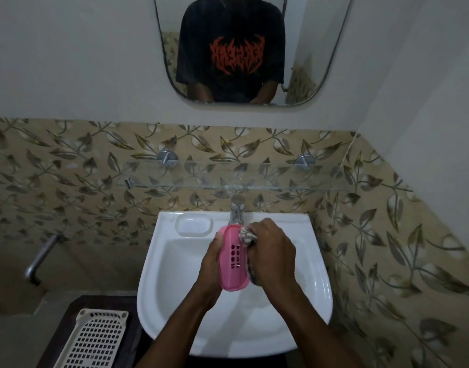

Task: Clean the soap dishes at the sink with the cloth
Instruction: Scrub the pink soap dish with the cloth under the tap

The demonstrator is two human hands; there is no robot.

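one pink dish is in view, held on end over the basin of the sink, just below the one tap. the left hand grips it from the left, fingers curled round its edge, and its slotted face is turned up toward the camera. the right hand is closed round one bunched checked cloth, pressing it on the dish's upper right edge. one soap recess is moulded into the sink rim, left of the tap. one cream slotted tray lies on a dark surface left of the sink. two metal brackets carry one glass shelf above.
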